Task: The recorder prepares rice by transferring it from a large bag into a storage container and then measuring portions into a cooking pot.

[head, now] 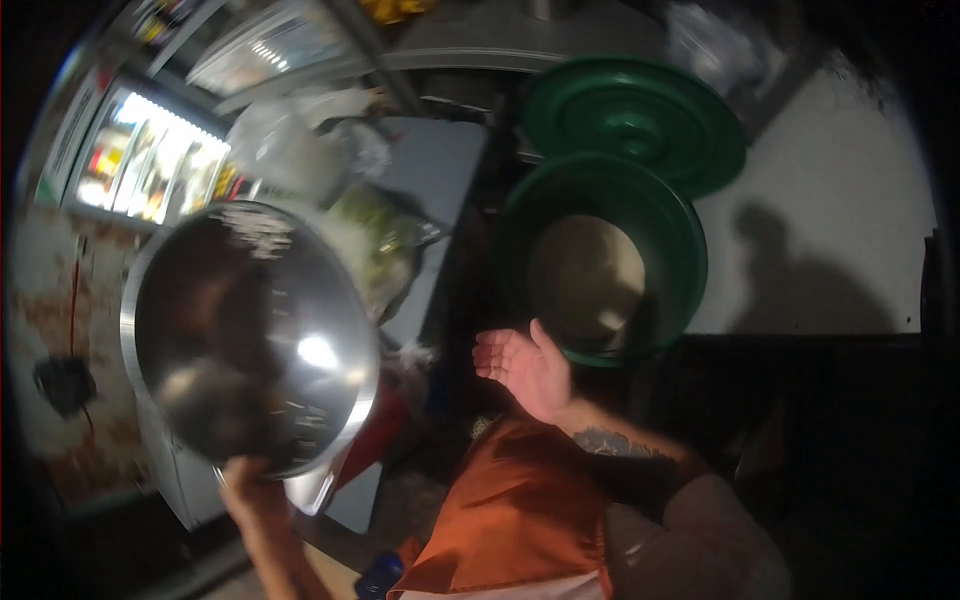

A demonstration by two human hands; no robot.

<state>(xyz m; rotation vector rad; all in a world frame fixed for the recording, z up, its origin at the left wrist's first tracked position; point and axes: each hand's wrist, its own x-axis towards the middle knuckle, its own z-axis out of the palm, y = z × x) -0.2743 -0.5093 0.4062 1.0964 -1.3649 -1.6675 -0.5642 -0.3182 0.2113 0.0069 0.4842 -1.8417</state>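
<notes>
My left hand (251,487) grips the near rim of a large shiny steel bowl (217,315) and holds it tilted, its inside facing me. A small patch of white grains (259,231), which look like rice, clings near the bowl's far rim. With the palm showing and nothing in it, my right hand (529,367) is open beside the near rim of a deep green plastic bucket (679,247). Down inside the bucket lies a pale granular mass (592,270), partly in shadow. A green round lid (637,120) rests behind the bucket, overlapping its far rim.
Plastic bags, one holding something green (379,247), lie on a grey-white tabletop (442,157) beyond the bowl. A lit glass-door fridge (142,161) stands at the left. A pale flat surface (825,217) lies right of the bucket. An orange apron (525,510) covers my front.
</notes>
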